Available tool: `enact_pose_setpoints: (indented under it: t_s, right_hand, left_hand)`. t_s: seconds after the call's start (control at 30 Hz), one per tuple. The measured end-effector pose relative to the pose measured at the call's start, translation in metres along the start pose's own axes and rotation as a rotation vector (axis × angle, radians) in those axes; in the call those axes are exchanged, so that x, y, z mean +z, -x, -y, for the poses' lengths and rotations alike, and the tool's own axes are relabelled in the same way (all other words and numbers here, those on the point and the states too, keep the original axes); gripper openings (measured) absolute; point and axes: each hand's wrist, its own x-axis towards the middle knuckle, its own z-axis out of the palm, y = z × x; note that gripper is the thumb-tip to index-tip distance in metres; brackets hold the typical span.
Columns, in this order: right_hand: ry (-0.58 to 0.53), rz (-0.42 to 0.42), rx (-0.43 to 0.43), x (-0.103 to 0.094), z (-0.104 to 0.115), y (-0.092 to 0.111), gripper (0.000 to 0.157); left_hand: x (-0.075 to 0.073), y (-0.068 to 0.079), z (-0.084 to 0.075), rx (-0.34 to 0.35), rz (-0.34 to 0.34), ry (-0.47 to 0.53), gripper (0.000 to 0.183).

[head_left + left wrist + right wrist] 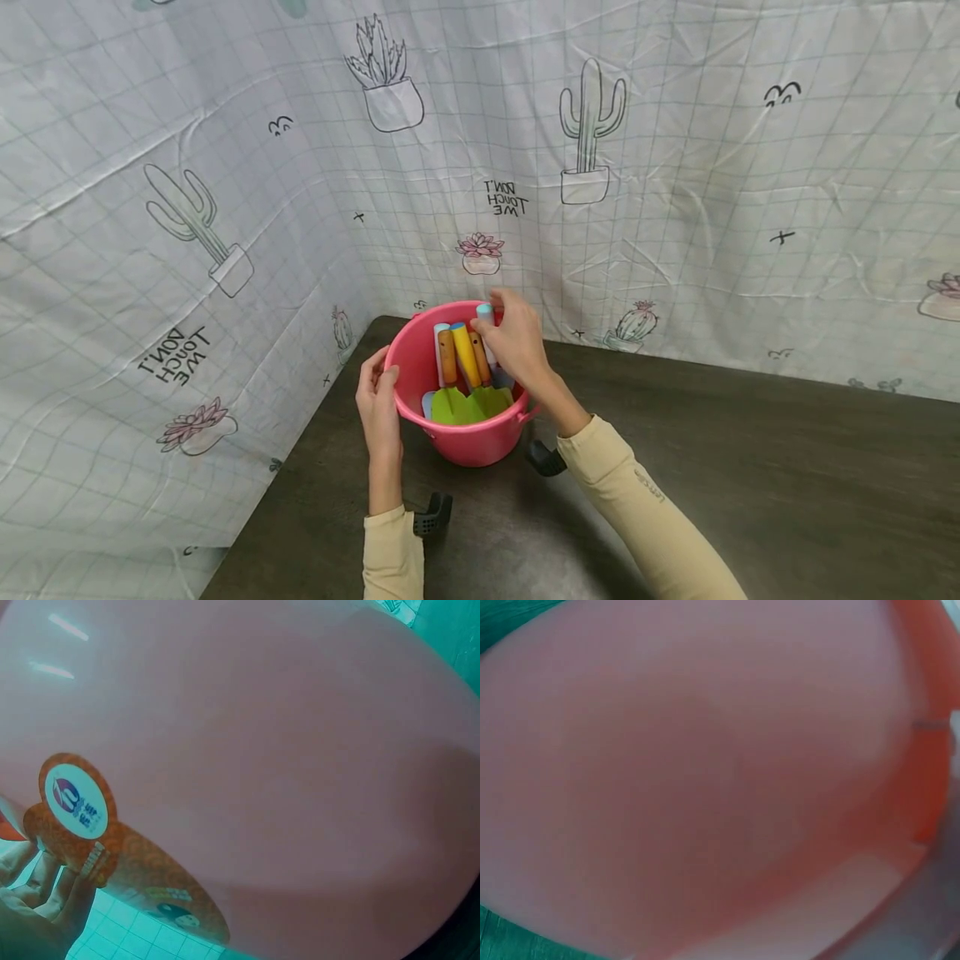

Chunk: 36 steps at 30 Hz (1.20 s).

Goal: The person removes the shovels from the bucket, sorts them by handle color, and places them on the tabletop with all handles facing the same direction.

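Note:
A pink bucket [472, 442] stands on the dark table, its open top facing me. My left hand [378, 408] grips the rim on the left, thumb over the edge; in the left wrist view its fingers [64, 900] lie by a brown label [75, 799] on the wall. My right hand [517, 337] reaches over the right side and pinches a pale handle with a light-blue end [485, 312]. Its lower part is hidden by the hand. Inside are also wooden handles [447, 357], a yellow handle with a blue end [465, 354], another pale handle [439, 333] and green blades [461, 408].
A printed cloth [675, 208] with cactus drawings hangs behind and to the left. The dark tabletop [750, 467] extends to the right. One bucket handle joint [529, 413] sticks out below the right wrist. The bucket wall [705, 787] fills most of the right wrist view.

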Motion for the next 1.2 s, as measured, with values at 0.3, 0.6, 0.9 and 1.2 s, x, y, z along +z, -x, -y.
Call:
enact_pose_setpoints:
  t_s: [0.3,0.6,0.9,1.2]
  right_hand:
    - [0.041,0.039,-0.002,0.0021,-0.0008,-0.0033,0.044]
    - [0.036,0.047,0.02,0.0027,-0.0011,-0.0029,0.041]
    - [0.044,0.026,0.025,0.0006,-0.0002,-0.0023,0.036]
    - [0.046,0.033,0.002,0.0004,-0.0028,-0.0053,0.029]
  left_hand:
    - [-0.0006,0.0008,-0.0008,0.002,-0.001,-0.001,0.04]
    - [-0.0007,0.0011,-0.0011,0.006,0.0,0.006,0.04]
    - [-0.0001,0.0013,-0.0014,0.007,0.003,0.0,0.04]
    - [-0.0002,0.0012,-0.0005,0.02,0.004,0.013,0.04]
